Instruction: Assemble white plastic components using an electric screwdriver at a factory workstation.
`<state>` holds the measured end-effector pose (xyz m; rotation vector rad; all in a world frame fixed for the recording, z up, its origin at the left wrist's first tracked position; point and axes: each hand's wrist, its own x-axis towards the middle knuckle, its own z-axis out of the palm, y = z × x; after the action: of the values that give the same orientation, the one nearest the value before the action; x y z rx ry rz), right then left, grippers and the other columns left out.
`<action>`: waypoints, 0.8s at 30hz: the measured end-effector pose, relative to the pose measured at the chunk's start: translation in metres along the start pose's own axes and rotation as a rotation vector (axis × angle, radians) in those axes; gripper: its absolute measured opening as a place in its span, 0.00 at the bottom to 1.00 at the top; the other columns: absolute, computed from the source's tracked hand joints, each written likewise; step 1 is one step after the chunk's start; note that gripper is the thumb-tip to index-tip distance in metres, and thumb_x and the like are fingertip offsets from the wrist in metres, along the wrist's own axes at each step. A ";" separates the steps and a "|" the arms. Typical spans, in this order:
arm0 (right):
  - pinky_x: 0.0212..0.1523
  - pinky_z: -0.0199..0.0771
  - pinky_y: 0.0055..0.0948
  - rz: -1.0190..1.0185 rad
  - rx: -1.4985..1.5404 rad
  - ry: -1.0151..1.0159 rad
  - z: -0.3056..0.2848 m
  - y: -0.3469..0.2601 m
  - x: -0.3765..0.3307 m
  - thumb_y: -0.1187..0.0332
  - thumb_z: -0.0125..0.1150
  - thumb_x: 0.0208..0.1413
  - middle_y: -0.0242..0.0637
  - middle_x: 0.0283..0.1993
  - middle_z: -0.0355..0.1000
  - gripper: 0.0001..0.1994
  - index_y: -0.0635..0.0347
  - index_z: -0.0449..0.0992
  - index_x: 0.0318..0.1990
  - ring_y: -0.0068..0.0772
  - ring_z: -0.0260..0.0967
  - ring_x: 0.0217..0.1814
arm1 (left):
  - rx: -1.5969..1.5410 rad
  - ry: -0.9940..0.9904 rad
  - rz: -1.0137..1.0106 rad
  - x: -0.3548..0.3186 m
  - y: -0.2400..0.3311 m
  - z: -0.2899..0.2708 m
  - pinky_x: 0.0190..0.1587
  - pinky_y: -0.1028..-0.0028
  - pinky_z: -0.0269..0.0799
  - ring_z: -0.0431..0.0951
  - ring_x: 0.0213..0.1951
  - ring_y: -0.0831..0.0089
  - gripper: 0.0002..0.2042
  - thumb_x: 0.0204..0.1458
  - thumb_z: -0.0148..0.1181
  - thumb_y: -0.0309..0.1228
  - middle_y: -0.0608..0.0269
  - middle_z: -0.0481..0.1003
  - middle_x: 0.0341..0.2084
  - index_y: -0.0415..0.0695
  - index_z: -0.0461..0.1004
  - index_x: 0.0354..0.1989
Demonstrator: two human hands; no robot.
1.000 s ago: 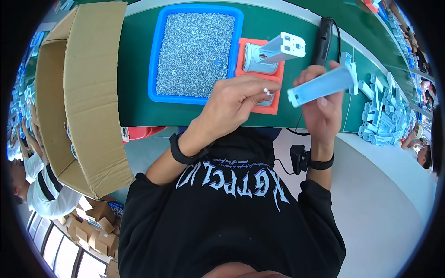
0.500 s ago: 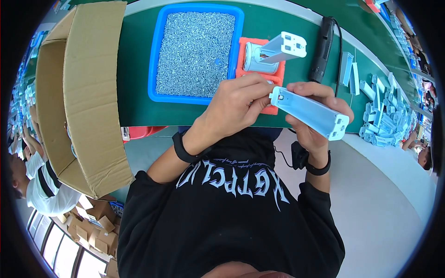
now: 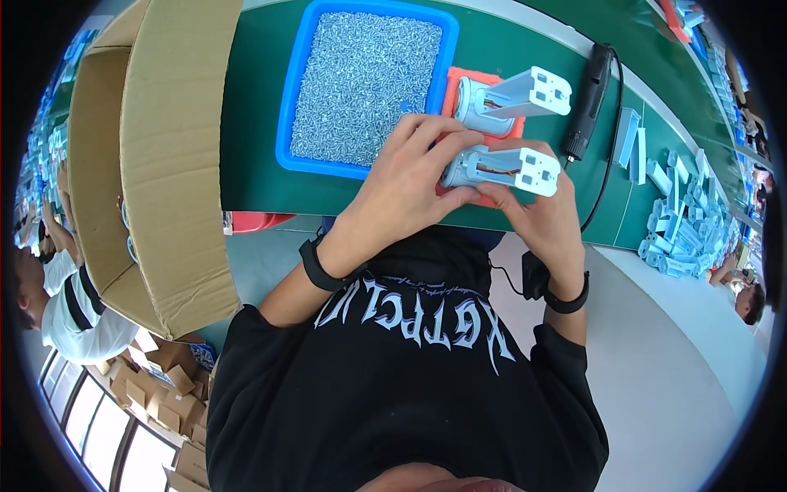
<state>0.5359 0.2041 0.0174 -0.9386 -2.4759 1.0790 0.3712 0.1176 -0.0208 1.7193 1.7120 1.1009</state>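
Between my hands is a light-blue plastic housing (image 3: 537, 170), a long hollow arm joined to a round base, with thin wires showing inside. My left hand (image 3: 410, 182) is closed around its round base. On the arm's near side and behind it, my right hand (image 3: 543, 220) grips with thumb and fingers. A second, similar housing (image 3: 489, 108) sits just beyond, in a red-orange foam holder (image 3: 452, 82), with its arm slanting up to the right. The nearer housing is over the near part of that holder, which my fingers mostly hide.
Left of the holder lies a blue tray (image 3: 287, 123) full of small metal screws (image 3: 369, 82). A black electric screwdriver (image 3: 589, 107) with a cord lies to the right. Farther right are several loose light-blue parts (image 3: 680, 221). A large cardboard box (image 3: 176, 164) stands at left.
The hollow arm in my right hand has come down to the holder and now meets a round base. My left hand has shifted onto that base. The whole view has turned slightly.
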 end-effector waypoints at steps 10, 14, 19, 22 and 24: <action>0.38 0.69 0.34 -0.143 -0.132 -0.087 -0.008 -0.016 0.011 0.74 0.68 0.39 0.38 0.41 0.71 0.18 0.61 0.72 0.42 0.43 0.68 0.40 | -0.142 0.038 -0.095 -0.005 -0.002 0.000 0.47 0.64 0.67 0.68 0.45 0.58 0.26 0.30 0.72 0.28 0.59 0.68 0.41 0.43 0.72 0.44; 0.38 0.69 0.34 -0.105 -0.121 -0.133 -0.011 -0.019 0.012 0.75 0.67 0.38 0.39 0.40 0.71 0.19 0.60 0.71 0.42 0.43 0.68 0.41 | -0.102 0.042 0.002 -0.006 -0.010 0.003 0.46 0.64 0.68 0.69 0.44 0.58 0.25 0.30 0.72 0.28 0.59 0.68 0.40 0.43 0.72 0.43; 0.40 0.68 0.37 -0.113 -0.218 -0.193 -0.012 -0.019 0.008 0.80 0.62 0.36 0.40 0.39 0.70 0.21 0.59 0.70 0.43 0.44 0.66 0.42 | -0.157 0.073 -0.047 -0.008 -0.010 0.008 0.45 0.67 0.70 0.71 0.45 0.62 0.26 0.28 0.71 0.23 0.61 0.70 0.40 0.46 0.75 0.43; 0.41 0.68 0.38 -0.149 -0.244 -0.187 -0.009 -0.019 0.007 0.83 0.58 0.35 0.40 0.38 0.69 0.22 0.59 0.68 0.43 0.45 0.66 0.42 | -0.149 0.077 0.015 -0.007 -0.013 0.008 0.44 0.68 0.70 0.72 0.44 0.62 0.25 0.28 0.71 0.23 0.61 0.70 0.41 0.45 0.75 0.42; 0.40 0.68 0.38 -0.205 -0.243 -0.129 -0.007 -0.019 0.006 0.84 0.56 0.34 0.40 0.37 0.69 0.22 0.59 0.68 0.42 0.45 0.66 0.41 | -0.168 0.077 0.002 -0.006 -0.013 0.007 0.44 0.68 0.70 0.72 0.43 0.62 0.25 0.28 0.71 0.23 0.61 0.70 0.41 0.45 0.75 0.42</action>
<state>0.5258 0.2021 0.0361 -0.6750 -2.7832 0.8099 0.3698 0.1145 -0.0360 1.5948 1.6132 1.2886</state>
